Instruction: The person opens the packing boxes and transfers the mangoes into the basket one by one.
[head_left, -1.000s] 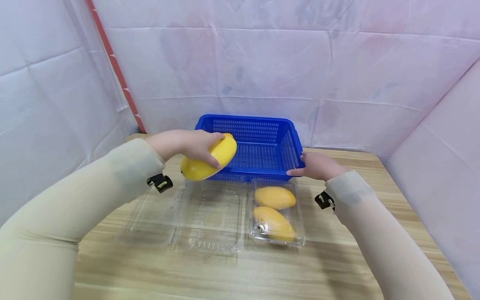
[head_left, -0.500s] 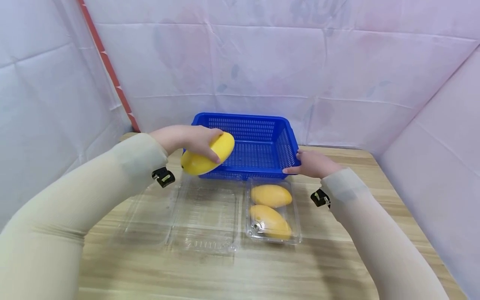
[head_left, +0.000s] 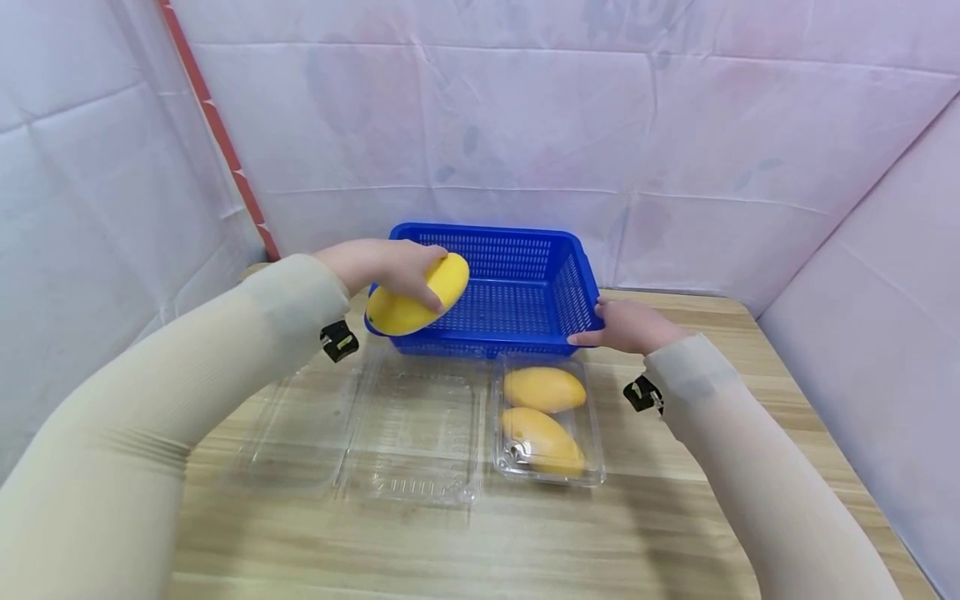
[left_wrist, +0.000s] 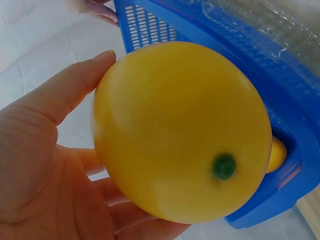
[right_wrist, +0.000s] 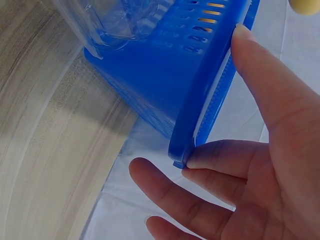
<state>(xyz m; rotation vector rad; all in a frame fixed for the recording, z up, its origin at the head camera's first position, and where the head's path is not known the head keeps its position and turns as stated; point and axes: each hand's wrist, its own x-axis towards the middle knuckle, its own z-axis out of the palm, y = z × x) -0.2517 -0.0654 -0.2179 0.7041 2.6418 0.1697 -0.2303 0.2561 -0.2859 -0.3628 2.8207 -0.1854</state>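
Observation:
My left hand [head_left: 407,269] grips a large yellow mango [head_left: 452,279] from above, thumb and fingers round its sides. It is held up over the left front part of a blue plastic basket [head_left: 517,308]. A green stem spot shows on the mango's end in the left wrist view, and past it lies another yellow fruit [left_wrist: 277,154] in the basket, which the held mango and hand hide from the head view. My right hand [head_left: 633,325] pinches the basket's front right corner, with its thumb [right_wrist: 250,47] on the rim and a couple of fingertips at the corner's underside.
In front of the basket stands a clear plastic box [head_left: 596,442] with two orange-yellow mangoes in it. Left of that box, an open clear clamshell container [head_left: 420,433] lies with its lid [head_left: 303,433] folded out left. White patterned sheeting [head_left: 525,125] walls the wooden table.
My left hand has lifted the mango slightly and moved it further over the basket. The right hand keeps its hold on the basket corner. The head view has shifted a little.

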